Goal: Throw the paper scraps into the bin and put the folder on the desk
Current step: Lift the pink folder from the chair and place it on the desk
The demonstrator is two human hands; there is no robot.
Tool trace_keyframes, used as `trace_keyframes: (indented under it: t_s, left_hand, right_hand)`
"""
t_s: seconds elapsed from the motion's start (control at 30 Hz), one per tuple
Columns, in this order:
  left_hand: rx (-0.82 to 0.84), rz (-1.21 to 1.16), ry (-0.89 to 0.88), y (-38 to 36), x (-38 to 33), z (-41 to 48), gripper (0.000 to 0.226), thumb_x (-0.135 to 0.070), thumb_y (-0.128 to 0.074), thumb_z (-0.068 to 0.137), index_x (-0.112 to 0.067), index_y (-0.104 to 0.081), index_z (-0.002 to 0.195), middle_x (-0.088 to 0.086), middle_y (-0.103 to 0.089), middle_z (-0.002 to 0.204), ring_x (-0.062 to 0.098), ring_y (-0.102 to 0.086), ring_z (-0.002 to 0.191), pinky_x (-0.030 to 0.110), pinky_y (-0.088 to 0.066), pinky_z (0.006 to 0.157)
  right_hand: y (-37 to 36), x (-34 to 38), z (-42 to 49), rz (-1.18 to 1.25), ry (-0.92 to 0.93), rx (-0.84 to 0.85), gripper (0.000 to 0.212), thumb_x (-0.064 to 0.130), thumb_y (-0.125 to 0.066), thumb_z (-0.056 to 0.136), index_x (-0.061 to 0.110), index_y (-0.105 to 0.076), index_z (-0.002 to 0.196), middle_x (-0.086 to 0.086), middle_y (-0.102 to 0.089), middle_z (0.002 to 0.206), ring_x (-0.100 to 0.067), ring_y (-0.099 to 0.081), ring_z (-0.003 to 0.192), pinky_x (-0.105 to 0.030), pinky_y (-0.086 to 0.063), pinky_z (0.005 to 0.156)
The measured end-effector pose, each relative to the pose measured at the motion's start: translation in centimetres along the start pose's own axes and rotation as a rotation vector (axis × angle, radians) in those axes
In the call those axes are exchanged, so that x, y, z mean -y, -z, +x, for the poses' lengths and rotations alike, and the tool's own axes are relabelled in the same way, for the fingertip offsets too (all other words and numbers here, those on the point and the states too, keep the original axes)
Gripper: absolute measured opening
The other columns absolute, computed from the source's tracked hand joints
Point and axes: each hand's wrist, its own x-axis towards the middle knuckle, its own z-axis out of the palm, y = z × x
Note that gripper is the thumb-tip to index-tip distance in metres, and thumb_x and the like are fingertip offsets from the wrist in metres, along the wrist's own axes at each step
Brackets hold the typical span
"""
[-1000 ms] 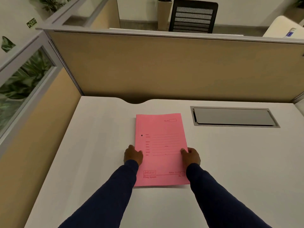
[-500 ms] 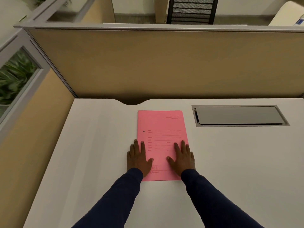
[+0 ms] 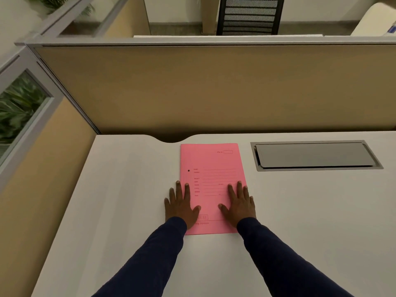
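Observation:
A pink paper folder with printed lines lies flat on the white desk, near the desk's back edge. My left hand rests flat, fingers spread, half on the folder's left edge and half on the desk. My right hand lies flat on the folder's right side, fingers spread. Neither hand grips the folder. No paper scraps and no bin are in view.
A grey cable hatch is set into the desk to the right of the folder. Tan partition panels wall the desk at the back and left. A black mesh chair stands beyond the partition.
My hands went from holding the folder's side edges to lying flat on it with fingers spread. The folder slid a little farther toward the back of the desk.

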Motion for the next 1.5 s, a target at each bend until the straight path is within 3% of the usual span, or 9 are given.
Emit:
trace_keyframes:
  t_s: [0.37, 0.97, 1.5]
  left_hand:
    - [-0.007, -0.074, 0.032, 1.0, 0.3, -3.1, 0.086, -0.061, -0.035, 0.097, -0.021, 0.012, 0.157, 0.007, 0.017, 0.166, 0.035, 0.002, 0.153, 0.049, -0.014, 0.123]
    - [-0.097, -0.011, -0.007, -1.5, -0.6, -17.5, 0.084, -0.062, -0.031, 0.097, -0.022, 0.013, 0.157, 0.009, 0.016, 0.166, 0.035, 0.002, 0.153, 0.050, -0.013, 0.123]
    - [-0.035, -0.035, 0.070, -11.3, -5.0, -34.0, 0.082, -0.061, -0.031, 0.097, -0.021, 0.006, 0.158, 0.007, 0.008, 0.167, 0.033, -0.003, 0.153, 0.048, -0.016, 0.123]
  right_hand:
    - [1.9, 0.3, -3.7, 0.033, 0.010, -0.029, 0.084, 0.059, -0.042, 0.097, 0.024, 0.003, 0.159, -0.009, 0.008, 0.168, -0.034, 0.004, 0.154, -0.051, -0.014, 0.124]
    - [1.7, -1.2, -17.9, -0.011, 0.087, -0.142, 0.082, 0.058, -0.040, 0.098, 0.023, 0.002, 0.159, -0.010, 0.004, 0.168, -0.033, -0.001, 0.155, -0.050, -0.018, 0.124]
    - [-4.2, -9.6, -32.7, 0.014, 0.142, -0.024, 0.081, 0.058, -0.042, 0.098, 0.024, -0.001, 0.159, -0.009, 0.001, 0.168, -0.032, -0.006, 0.155, -0.048, -0.024, 0.122]
